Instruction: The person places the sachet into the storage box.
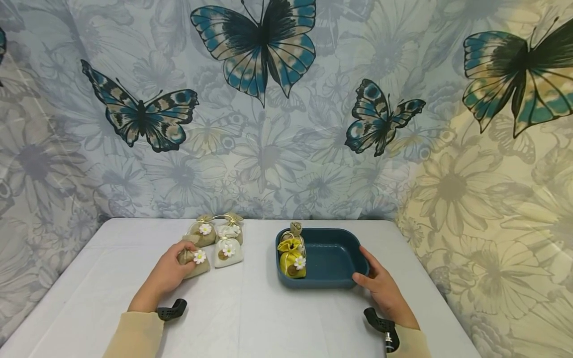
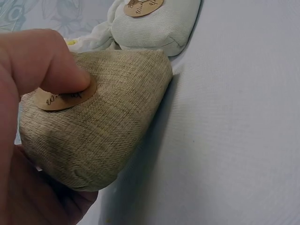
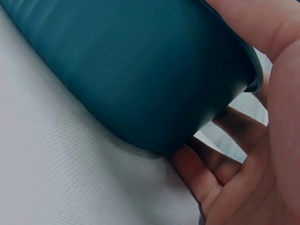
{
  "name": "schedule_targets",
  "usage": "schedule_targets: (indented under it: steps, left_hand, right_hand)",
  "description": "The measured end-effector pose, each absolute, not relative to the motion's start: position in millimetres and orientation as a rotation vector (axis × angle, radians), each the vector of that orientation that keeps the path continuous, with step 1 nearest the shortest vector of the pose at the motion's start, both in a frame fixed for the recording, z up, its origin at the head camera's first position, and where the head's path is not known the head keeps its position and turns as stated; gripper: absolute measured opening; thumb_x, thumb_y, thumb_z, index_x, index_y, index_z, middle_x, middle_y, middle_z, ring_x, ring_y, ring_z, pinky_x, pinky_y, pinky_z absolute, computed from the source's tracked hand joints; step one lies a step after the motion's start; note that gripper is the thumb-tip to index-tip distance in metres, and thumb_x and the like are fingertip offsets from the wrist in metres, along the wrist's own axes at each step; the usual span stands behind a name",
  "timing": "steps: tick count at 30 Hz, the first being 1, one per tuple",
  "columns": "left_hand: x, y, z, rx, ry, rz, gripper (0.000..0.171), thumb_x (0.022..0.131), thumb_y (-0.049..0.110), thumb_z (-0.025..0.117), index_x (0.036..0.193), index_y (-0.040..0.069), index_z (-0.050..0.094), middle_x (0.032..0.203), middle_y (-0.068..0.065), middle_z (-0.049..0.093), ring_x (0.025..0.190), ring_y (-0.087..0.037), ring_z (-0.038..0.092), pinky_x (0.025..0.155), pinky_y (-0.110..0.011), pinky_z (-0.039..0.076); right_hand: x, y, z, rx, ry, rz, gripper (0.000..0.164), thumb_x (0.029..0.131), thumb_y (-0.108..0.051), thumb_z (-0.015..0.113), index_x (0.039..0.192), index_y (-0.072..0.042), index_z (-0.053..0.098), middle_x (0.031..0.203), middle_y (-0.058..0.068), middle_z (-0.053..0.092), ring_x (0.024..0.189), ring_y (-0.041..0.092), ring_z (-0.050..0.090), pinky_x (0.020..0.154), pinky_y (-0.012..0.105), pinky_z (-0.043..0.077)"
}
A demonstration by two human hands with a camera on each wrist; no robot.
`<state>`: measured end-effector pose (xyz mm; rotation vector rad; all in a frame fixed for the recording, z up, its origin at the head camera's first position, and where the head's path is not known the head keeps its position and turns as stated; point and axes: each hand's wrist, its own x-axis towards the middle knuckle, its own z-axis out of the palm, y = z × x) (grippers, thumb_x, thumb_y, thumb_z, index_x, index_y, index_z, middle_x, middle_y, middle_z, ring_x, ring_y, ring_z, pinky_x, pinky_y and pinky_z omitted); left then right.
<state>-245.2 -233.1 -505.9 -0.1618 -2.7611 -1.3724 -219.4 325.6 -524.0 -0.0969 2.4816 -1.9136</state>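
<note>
My left hand (image 1: 167, 268) grips a beige burlap sachet (image 2: 117, 112) with a white flower. In the left wrist view the thumb presses on its round brown tag, and the sachet's lower edge lies close to the table. My right hand (image 1: 380, 283) holds the right end of a dark teal tub (image 1: 331, 284), thumb at the front corner of the rim and fingers around the outside. Inside the tub, at its left end, sits a yellow sachet (image 1: 291, 263). Behind it stands a beige sachet (image 1: 296, 228), partly hidden.
Beside my left hand lie a white sachet (image 1: 235, 258), a tan sachet (image 1: 197, 232) and another sachet (image 1: 237, 219) partly hidden at the back. A white cloth covers the table (image 1: 268, 318). A butterfly-patterned curtain (image 1: 273, 169) hangs behind its far edge.
</note>
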Motion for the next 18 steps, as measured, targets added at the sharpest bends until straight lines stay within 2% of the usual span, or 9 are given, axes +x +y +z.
schedule_targets:
  steps: [9,16,18]
  left_hand:
    - [-244.7,-234.2,-499.5,-0.161,-2.684,-1.39,0.033,0.086,0.006,0.068,0.117,0.01,0.057,0.132,-0.024,0.048,0.119,-0.039,0.043,0.097,-0.057,0.033]
    - [-239.2,-213.7,-479.6,-0.256,-2.558,-1.505,0.033,0.083,0.004,0.068,0.115,0.01,0.059,0.123,-0.019,0.054,0.104,-0.032,0.048,0.082,-0.042,0.04]
    - [-237.7,-205.4,-474.9,-0.304,-2.53,-1.524,0.033,0.082,0.002,0.068,0.113,0.01,0.061,0.121,-0.017,0.056,0.103,-0.03,0.048,0.081,-0.04,0.04]
  right_hand:
    - [-219.4,326.0,-523.4,-0.102,2.463,-1.925,0.081,0.094,-0.011,0.072,0.16,-0.019,0.025,0.159,0.017,0.026,0.134,0.036,0.04,0.091,0.018,0.043]
    - [-217.7,325.3,-522.7,-0.078,2.475,-1.908,0.081,0.094,-0.012,0.072,0.16,-0.021,0.026,0.159,0.016,0.026,0.132,0.036,0.042,0.09,0.021,0.044]
    - [-217.7,324.7,-523.0,-0.087,2.465,-1.92,0.081,0.094,-0.011,0.071,0.16,-0.021,0.025,0.159,0.016,0.026,0.133,0.036,0.042,0.091,0.021,0.044]
